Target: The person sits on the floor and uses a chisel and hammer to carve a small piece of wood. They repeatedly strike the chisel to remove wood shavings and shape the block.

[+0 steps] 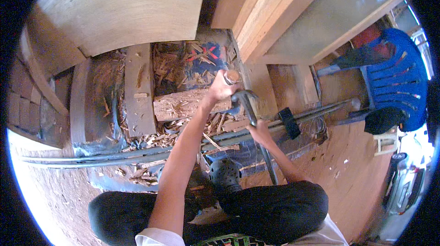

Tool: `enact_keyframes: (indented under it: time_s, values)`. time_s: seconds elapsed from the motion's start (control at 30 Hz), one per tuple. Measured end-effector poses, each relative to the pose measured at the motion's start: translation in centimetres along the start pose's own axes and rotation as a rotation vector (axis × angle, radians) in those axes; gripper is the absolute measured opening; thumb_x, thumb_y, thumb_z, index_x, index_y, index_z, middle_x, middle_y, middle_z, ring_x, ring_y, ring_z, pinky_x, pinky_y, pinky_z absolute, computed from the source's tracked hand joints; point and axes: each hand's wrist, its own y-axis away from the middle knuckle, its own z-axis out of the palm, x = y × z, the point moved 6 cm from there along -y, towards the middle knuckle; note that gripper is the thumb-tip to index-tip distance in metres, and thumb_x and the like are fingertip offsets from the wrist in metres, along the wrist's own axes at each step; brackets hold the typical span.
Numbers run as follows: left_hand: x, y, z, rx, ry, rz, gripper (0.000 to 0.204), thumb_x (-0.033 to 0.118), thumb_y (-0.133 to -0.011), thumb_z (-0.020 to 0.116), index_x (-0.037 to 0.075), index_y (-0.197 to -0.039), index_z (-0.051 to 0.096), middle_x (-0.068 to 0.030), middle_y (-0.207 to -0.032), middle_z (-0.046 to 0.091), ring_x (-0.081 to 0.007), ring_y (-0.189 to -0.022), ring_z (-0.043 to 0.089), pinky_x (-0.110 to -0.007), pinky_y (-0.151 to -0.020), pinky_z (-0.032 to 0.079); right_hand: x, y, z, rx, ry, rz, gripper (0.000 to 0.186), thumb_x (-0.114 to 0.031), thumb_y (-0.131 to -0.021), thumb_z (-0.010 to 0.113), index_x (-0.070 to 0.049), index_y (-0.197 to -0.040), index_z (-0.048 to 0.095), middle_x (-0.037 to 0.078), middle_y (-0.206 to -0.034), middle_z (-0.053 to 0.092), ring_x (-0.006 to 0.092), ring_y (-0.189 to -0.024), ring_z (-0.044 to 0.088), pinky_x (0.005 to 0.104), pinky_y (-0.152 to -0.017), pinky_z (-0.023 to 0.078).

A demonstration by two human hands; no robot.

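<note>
My left hand (221,89) is wrapped around a chisel (231,76), whose round wooden handle shows end-on; its blade is hidden below my fist. Closed on the shaft of a claw hammer (250,108) is my right hand (259,132). The hammer's head lies just beside my left fist, and the dark lower shaft runs back toward my right knee. Under my left wrist is a rough, pale wooden piece (183,104) strewn with chips. Wood shavings (169,69) lie thickly around it.
A black phone (289,123) rests on long metal pipes (137,154) crossing in front of me. Wooden panels (123,8) and beams (270,12) stand beyond. A blue plastic chair (396,79) is at the right, with a car (405,184) behind. My dark clog (223,172) is near the pipes.
</note>
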Motion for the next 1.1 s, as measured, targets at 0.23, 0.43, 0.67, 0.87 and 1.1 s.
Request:
enact_keyframes:
  time_s: [0.23,0.43,0.67,0.87,1.1]
  values:
    - [-2.3,-1.0,0.1,0.012,-0.029,-0.022,0.013,0.005,-0.061,0.063,0.003,-0.060,0.051,0.0000,-0.053,0.051,-0.0111,-0.049,0.048,-0.029,-0.046,0.040,1.3,-0.5,1.7,0.161,0.134,-0.124,0.035,-0.018,-0.075,0.062,0.007,-0.098,0.053,0.031,-0.089,0.056,0.0448,-0.086,0.055,0.0489,-0.076,0.044]
    - [-4.0,-2.5,-0.3,0.072,0.217,-0.164,0.014,0.001,-0.069,0.057,0.009,-0.067,0.046,0.0017,-0.054,0.044,-0.0099,-0.046,0.043,-0.026,-0.038,0.032,2.2,-0.9,2.1,-0.005,0.093,0.030,0.043,-0.020,-0.072,0.063,0.009,-0.101,0.049,0.032,-0.093,0.054,0.0460,-0.088,0.054,0.0501,-0.077,0.044]
    - [-4.6,-3.6,-0.7,0.233,0.413,-0.220,0.018,-0.005,-0.069,0.056,0.009,-0.068,0.044,0.0016,-0.050,0.039,-0.0080,-0.037,0.035,-0.025,-0.033,0.026,1.1,-0.2,1.8,-0.017,0.073,0.038,0.036,-0.023,-0.074,0.063,0.008,-0.089,0.052,0.029,-0.081,0.057,0.0448,-0.077,0.057,0.0503,-0.069,0.045]
    - [-6.0,-4.0,-1.1,0.316,0.458,-0.321,0.017,-0.002,-0.072,0.057,0.008,-0.067,0.043,0.0010,-0.049,0.038,-0.0084,-0.037,0.035,-0.025,-0.034,0.025,1.1,0.0,1.8,-0.026,0.024,0.069,0.034,-0.022,-0.077,0.061,0.010,-0.084,0.051,0.031,-0.078,0.057,0.0448,-0.077,0.058,0.0496,-0.067,0.045]
    - [-10.0,-4.4,-3.8,0.359,0.495,-0.437,0.020,0.001,-0.073,0.056,0.009,-0.064,0.041,0.0021,-0.050,0.036,-0.0078,-0.037,0.032,-0.025,-0.035,0.023,2.3,-0.2,3.1,-0.107,-0.023,0.183,0.033,-0.020,-0.076,0.060,0.009,-0.088,0.050,0.030,-0.082,0.057,0.0450,-0.079,0.057,0.0486,-0.068,0.044]
